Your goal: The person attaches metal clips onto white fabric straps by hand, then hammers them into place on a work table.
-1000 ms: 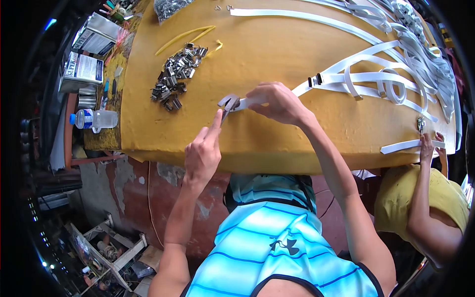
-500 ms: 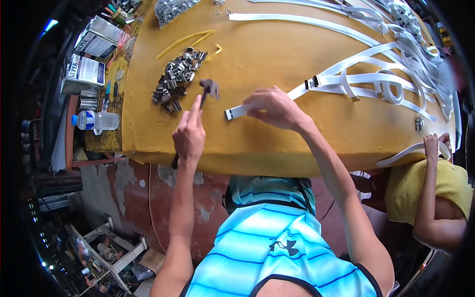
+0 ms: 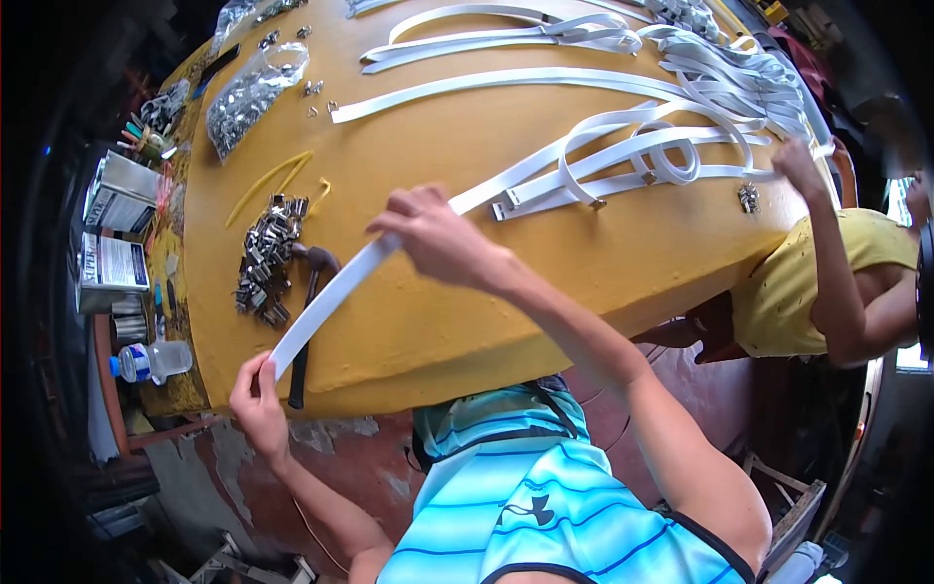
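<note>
A white strap (image 3: 336,295) is stretched between my two hands over the near left part of the table. Its end is pinched in the fingers of my left hand (image 3: 259,404), just off the table's front edge. Farther along, my right hand (image 3: 428,234) is closed around the same strap, which runs on toward other straps at the right. Beneath the strap lies a hammer (image 3: 300,375), its head beside a heap of metal clips (image 3: 265,258). The strap's end is hidden by my left fingers.
Several white straps (image 3: 574,180) spread across the yellow-covered table (image 3: 438,341). At the left stand metal cans (image 3: 115,261) and a plastic bottle (image 3: 156,361). A bag of metal parts (image 3: 255,97) lies farther back. Another person in a yellow top (image 3: 778,292) sits at the right.
My left hand has let go of the hammer, which now lies on the table, and has taken the strap's end. The strap is drawn to the left, and the view has shifted.
</note>
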Tool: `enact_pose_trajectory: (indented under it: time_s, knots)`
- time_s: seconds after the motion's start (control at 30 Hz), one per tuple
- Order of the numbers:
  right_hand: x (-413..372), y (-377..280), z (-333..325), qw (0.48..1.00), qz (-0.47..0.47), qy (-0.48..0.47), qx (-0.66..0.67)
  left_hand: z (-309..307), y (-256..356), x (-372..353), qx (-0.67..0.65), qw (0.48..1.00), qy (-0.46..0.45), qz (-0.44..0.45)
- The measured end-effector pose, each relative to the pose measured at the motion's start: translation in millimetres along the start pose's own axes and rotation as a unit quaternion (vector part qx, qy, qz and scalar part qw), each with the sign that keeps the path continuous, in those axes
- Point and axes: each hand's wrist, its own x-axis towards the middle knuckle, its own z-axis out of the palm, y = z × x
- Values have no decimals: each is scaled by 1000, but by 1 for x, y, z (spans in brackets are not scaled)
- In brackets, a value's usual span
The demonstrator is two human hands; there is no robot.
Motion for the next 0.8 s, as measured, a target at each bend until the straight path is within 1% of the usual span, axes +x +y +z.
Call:
enact_pose_trajectory:
  time_s: [0.03, 0.07, 0.1, 0.17, 0.23, 0.3, 0.33, 0.37, 0.4, 0.43, 0.5, 0.57, 0.6, 0.63, 0.67, 0.7, 0.73, 0.77, 0.8]
  knots:
    - [2, 18, -15, 999, 9, 23, -32, -12, -13, -4, 4, 1000, 7, -17]
    - [5, 33, -32, 996, 22, 52, -72, -21, -18, -9, -26, 998, -1, -58]
    - [6, 48, -51, 990, 36, 80, -112, -29, -27, -13, -28, 998, -1, -54]
    - [10, 67, -101, 964, 43, 150, -215, -37, -48, -22, -50, 991, -11, -123]
    - [15, 75, -159, 936, 62, 175, -299, -37, -53, -25, -54, 991, -16, -124]
    - [17, 76, -211, 910, 65, 217, -347, -33, -56, -25, -71, 987, -11, -145]
    - [17, 77, -238, 902, 55, 218, -370, -29, -55, -23, -74, 987, -12, -144]
    - [15, 76, -263, 893, 44, 219, -392, -21, -52, -21, -113, 983, -38, -141]
    - [16, 70, -282, 896, 21, 240, -373, -12, -47, -17, -151, 977, -64, -138]
    - [14, 66, -299, 899, -2, 260, -353, -2, -39, -13, -154, 977, -62, -136]
    - [-1, 95, -341, 850, 32, 211, -481, 25, -15, -2, -170, 971, -131, -103]
    - [-20, 149, -398, 860, 37, 154, -485, 61, 9, 10, -237, 956, -157, -73]
    - [-42, 193, -425, 826, 45, 144, -543, 82, 28, 16, -250, 950, -178, -59]
    - [-59, 219, -434, 787, 54, 135, -599, 103, 49, 22, -263, 943, -199, -43]
    - [-78, 232, -438, 781, 243, 71, -571, 126, 63, 26, -271, 935, -228, -34]
    - [-92, 225, -432, 742, 424, 8, -520, 149, 73, 30, -277, 925, -259, -22]
    - [-114, 220, -414, 743, 305, 39, -594, 171, 78, 35, -275, 919, -282, -18]
    - [-125, 216, -398, 750, 254, 41, -610, 189, 79, 39, -272, 913, -304, -16]
    - [-135, 197, -374, 817, 246, 44, -519, 202, 77, 43, -274, 912, -305, -13]
